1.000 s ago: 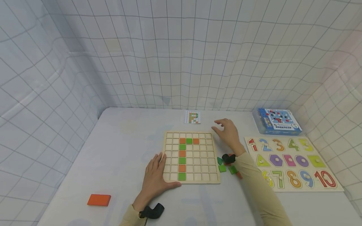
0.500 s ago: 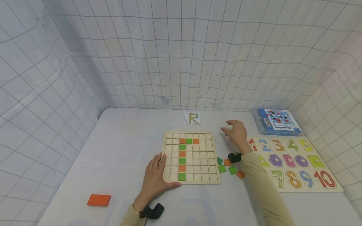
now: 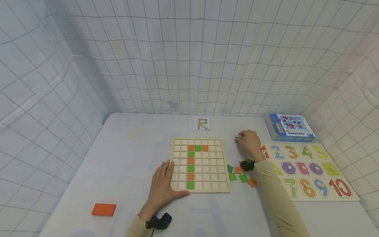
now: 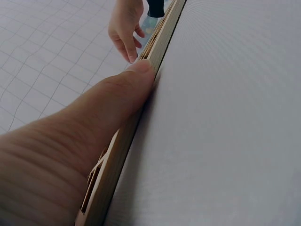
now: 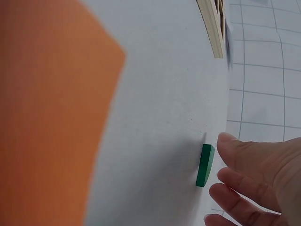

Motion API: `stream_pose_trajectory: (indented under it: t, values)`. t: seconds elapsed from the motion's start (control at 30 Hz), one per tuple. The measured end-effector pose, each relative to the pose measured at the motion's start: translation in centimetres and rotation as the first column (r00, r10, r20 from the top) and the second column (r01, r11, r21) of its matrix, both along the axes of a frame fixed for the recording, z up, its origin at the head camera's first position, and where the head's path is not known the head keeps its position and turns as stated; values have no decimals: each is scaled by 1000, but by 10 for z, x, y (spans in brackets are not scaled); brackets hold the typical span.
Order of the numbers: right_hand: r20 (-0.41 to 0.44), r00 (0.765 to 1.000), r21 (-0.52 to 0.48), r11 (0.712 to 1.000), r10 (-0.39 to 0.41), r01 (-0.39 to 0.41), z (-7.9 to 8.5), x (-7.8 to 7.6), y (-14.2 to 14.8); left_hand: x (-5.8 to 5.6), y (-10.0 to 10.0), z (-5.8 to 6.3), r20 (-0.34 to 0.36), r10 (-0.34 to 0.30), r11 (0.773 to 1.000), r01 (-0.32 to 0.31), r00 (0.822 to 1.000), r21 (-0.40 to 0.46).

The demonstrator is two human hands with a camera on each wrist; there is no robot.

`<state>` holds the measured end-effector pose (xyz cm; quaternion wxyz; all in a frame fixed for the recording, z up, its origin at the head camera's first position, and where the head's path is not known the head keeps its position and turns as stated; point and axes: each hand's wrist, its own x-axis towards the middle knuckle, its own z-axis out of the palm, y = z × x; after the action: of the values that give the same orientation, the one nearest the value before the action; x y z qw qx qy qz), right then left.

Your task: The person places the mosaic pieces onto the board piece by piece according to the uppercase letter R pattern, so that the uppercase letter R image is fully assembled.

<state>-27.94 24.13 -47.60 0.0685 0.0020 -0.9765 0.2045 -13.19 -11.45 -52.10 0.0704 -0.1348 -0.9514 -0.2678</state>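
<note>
My left hand (image 3: 162, 187) rests along the left edge of a wooden grid board (image 3: 212, 190), thumb stretched on its front edge. In the left wrist view the thumb (image 4: 108, 99) lies on the rim. Several orange and green square tiles sit in the board's cells, forming a column and a short upper row. My right hand (image 3: 249, 143) hovers past the board's upper right, fingers loosely bent. By its fingertips lies a green tile (image 5: 205, 165) on the table; in the right wrist view a small gap shows between thumb and tile.
Loose green and orange tiles, including an orange tile (image 3: 252, 182), lie right of the board. A pattern card (image 3: 201, 122) is behind it. A number-and-shape puzzle board (image 3: 308, 158) and blue box (image 3: 293, 128) stand right. An orange block (image 3: 103, 209) lies front left.
My right hand has moved right, away from the board, and its fingers have drawn closer together near the green tile. More loose tiles show beside its wrist. The left hand stays put.
</note>
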Motion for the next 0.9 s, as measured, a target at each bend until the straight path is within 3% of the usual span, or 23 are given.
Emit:
stream_pose_trajectory:
  t: [0.6, 0.9]
  values:
    - [65, 998, -23, 1000, -3, 4, 4, 0, 0, 0, -1, 0, -28, -1, 1000, 1, 1000, 5]
    - [106, 994, -73, 997, -19, 27, 10, 5, -1, -2, 0, -2, -4, 0, 1000, 0, 1000, 5]
